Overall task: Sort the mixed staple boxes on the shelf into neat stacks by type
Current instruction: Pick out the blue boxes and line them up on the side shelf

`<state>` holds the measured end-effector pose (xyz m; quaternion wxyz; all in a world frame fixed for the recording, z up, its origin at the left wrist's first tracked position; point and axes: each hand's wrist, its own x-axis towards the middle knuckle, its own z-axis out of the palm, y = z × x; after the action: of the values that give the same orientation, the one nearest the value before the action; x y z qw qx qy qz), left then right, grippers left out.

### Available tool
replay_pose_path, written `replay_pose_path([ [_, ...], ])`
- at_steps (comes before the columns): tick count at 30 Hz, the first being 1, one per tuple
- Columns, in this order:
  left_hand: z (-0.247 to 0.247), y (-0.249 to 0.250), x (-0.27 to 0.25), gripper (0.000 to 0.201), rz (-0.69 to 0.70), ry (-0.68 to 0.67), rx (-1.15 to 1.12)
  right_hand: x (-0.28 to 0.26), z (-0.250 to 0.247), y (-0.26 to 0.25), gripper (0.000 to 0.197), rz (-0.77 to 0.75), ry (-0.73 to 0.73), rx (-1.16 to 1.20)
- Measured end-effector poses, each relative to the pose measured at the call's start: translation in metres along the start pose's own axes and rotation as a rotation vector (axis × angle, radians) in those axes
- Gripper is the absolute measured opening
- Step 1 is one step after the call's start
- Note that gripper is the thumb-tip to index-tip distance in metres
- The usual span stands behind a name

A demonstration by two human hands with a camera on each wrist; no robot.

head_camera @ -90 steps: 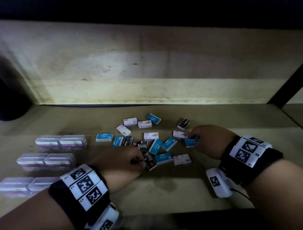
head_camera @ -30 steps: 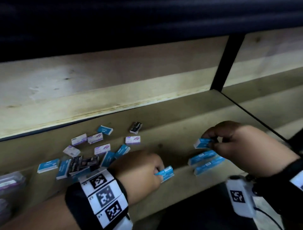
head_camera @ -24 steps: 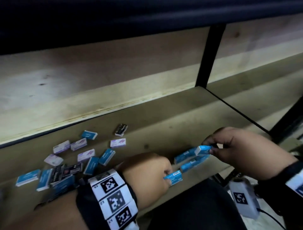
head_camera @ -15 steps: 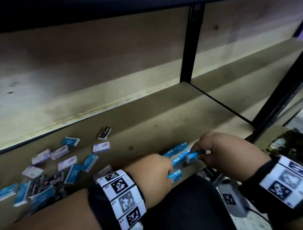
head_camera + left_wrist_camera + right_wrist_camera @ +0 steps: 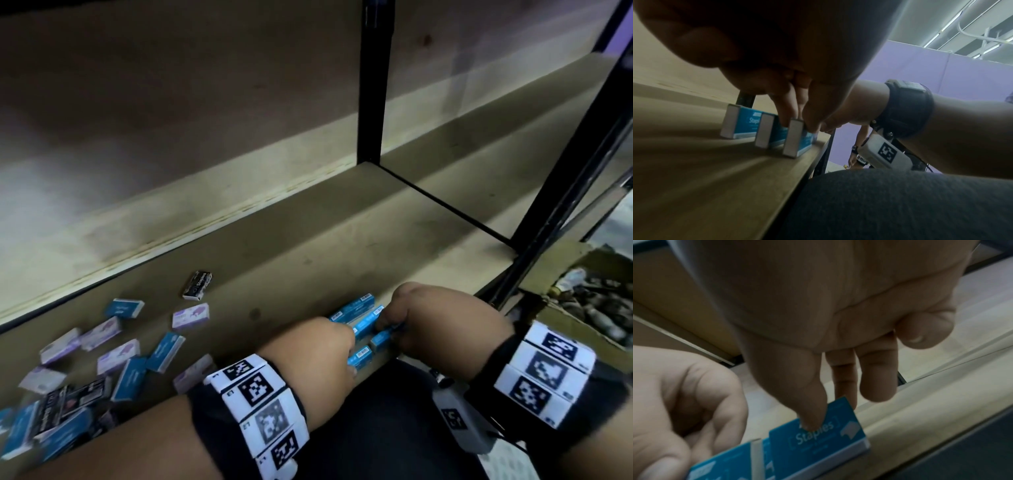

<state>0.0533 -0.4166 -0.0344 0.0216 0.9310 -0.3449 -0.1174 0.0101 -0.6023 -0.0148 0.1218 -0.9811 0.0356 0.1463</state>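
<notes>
Several blue staple boxes stand on edge in a row near the shelf's front edge. My right hand pinches one blue box between thumb and forefinger at the front of that row. Just left of it, my left hand grips another blue box, whose white end shows in the left wrist view. The mixed pile lies further left: blue boxes, lilac boxes and black boxes.
A black upright post divides the wooden shelf behind the row. An open cardboard box of clutter sits to the right, beyond a slanted black frame bar. My dark-clothed lap is right under the shelf edge.
The head view has swung right. My right hand has lowered its blue box onto the shelf beside the row, and my left hand has carried its blue box rightward up to it.
</notes>
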Motion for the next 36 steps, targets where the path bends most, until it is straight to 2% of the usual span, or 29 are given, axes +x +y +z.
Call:
replay_pose_path([
  [12, 0.000, 0.002, 0.004, 0.031, 0.011, 0.030, -0.010, 0.002, 0.005, 0.000, 0.051, -0.004, 0.015, 0.002],
  [16, -0.001, 0.001, 0.003, 0.031, 0.016, 0.023, -0.019, 0.000, 0.002, -0.002, 0.046, -0.021, 0.021, 0.007],
  [21, -0.006, -0.008, -0.001, 0.033, -0.004, 0.047, -0.145, -0.009, -0.015, 0.006, 0.033, -0.037, 0.074, 0.132],
  [25, -0.013, -0.024, -0.015, 0.035, -0.064, 0.090, -0.258, -0.015, -0.029, 0.003, 0.029, -0.093, 0.184, 0.162],
  [27, -0.018, -0.036, -0.024, 0.037, -0.095, 0.134, -0.243, -0.016, -0.032, -0.003, 0.030, -0.126, 0.207, 0.148],
  [30, -0.021, -0.059, -0.040, 0.037, -0.156, 0.151, -0.232, -0.016, -0.032, -0.020, 0.033, -0.158, 0.186, 0.116],
  [36, -0.011, -0.107, -0.078, 0.032, -0.284, 0.086, -0.388, -0.009, -0.028, -0.065, 0.039, -0.235, 0.124, 0.068],
])
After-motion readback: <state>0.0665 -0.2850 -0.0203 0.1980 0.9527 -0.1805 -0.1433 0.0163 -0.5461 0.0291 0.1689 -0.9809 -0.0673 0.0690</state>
